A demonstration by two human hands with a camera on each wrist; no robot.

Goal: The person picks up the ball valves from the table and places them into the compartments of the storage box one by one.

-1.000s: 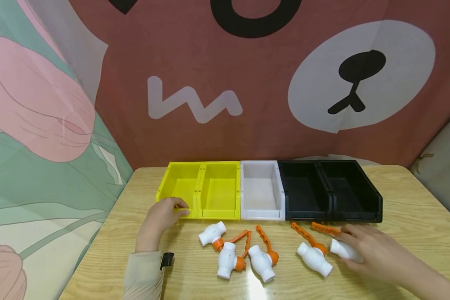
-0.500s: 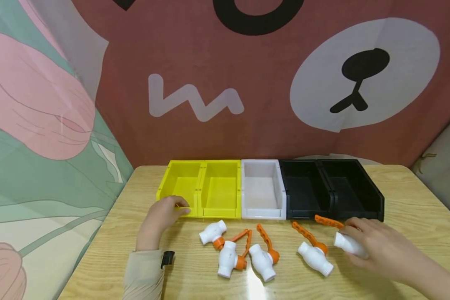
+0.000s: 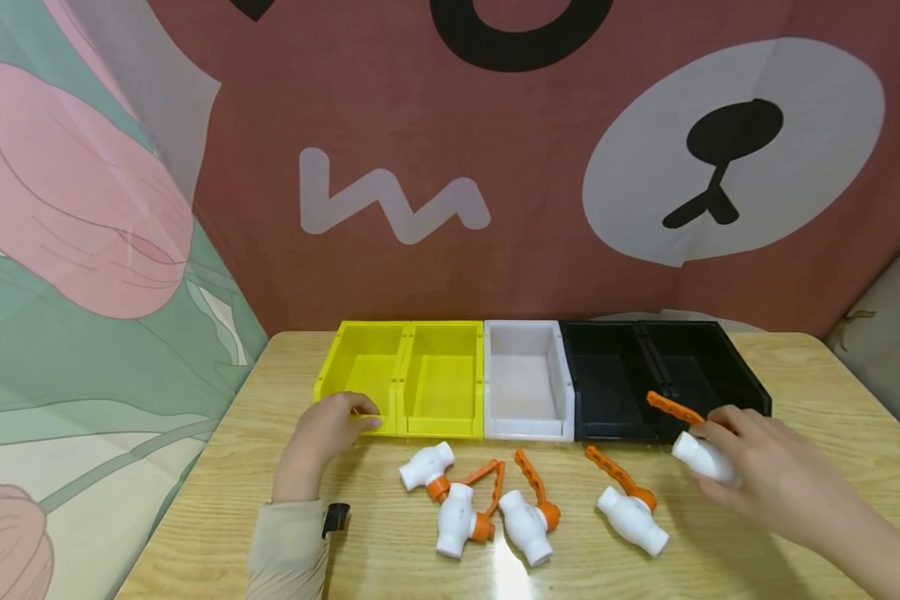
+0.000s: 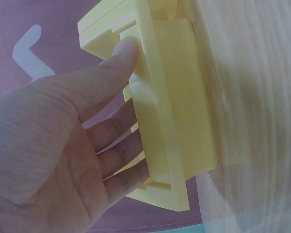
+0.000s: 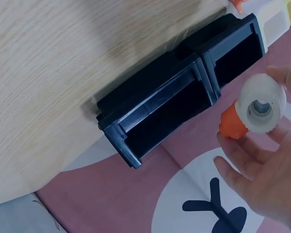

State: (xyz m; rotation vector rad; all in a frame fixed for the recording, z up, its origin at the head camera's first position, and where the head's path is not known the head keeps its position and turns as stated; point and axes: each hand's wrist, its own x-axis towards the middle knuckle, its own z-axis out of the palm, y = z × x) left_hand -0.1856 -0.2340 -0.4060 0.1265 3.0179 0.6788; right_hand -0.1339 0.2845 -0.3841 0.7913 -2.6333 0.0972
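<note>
White valve (image 3: 705,461) gripped in the right hand (image 3: 765,475), near the black bins (image 3: 617,427).
It is clear of the wooden surface (image 3: 375,542), its orange handle (image 3: 675,407) angled leftward; the left hand (image 3: 335,427) pinches the front lip of the leftmost yellow bin (image 3: 372,367), and four similar valves (image 3: 633,521) lie nearby.

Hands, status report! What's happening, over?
Left hand: gripping leftmost yellow bin by its front. Right hand: holding white ball valve above table. Nothing visibly blocking it.
</note>
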